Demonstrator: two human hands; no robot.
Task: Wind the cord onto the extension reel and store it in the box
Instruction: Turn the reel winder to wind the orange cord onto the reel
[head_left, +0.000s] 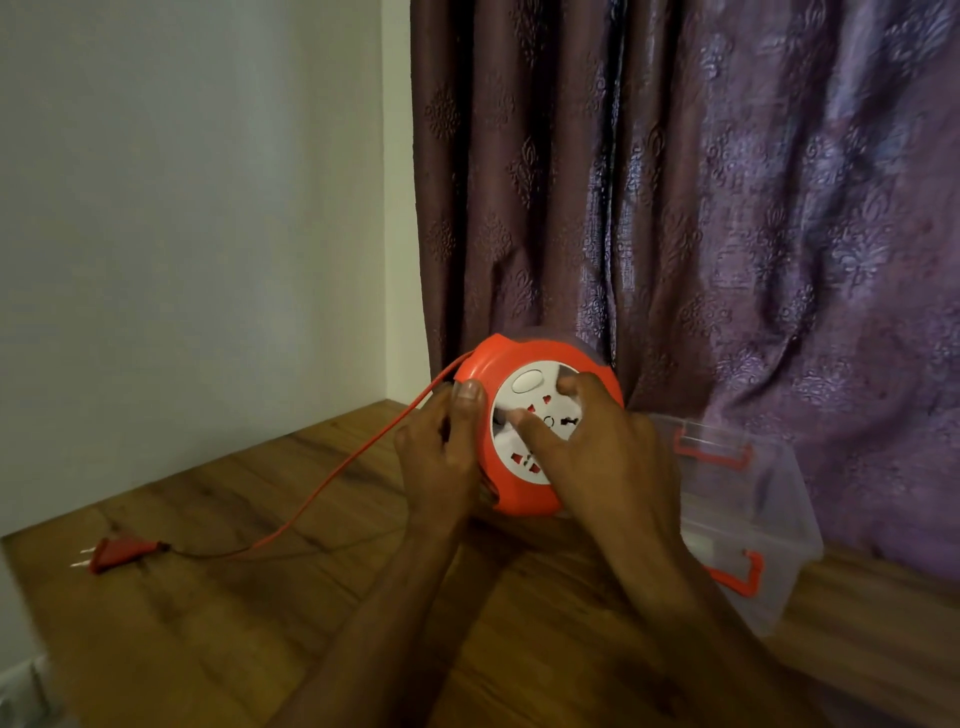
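left hand (441, 452) grips reel (524, 499) rim — right hand (597, 447) on face — cord (332, 475) trailing

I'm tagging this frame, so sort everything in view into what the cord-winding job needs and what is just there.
Part of the job:
extension reel
red cord
plug
clear box
left hand
right hand

Just there:
wooden table
purple curtain
white wall

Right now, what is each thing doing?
Reel: tipped up on its edge, held by both hands.
Cord: partly unwound, trailing across the table.
Plug: unplugged, lying on the table.
Box: open, no lid on it.
Left hand: grips the reel's rim.
Right hand: fingers on the white face.
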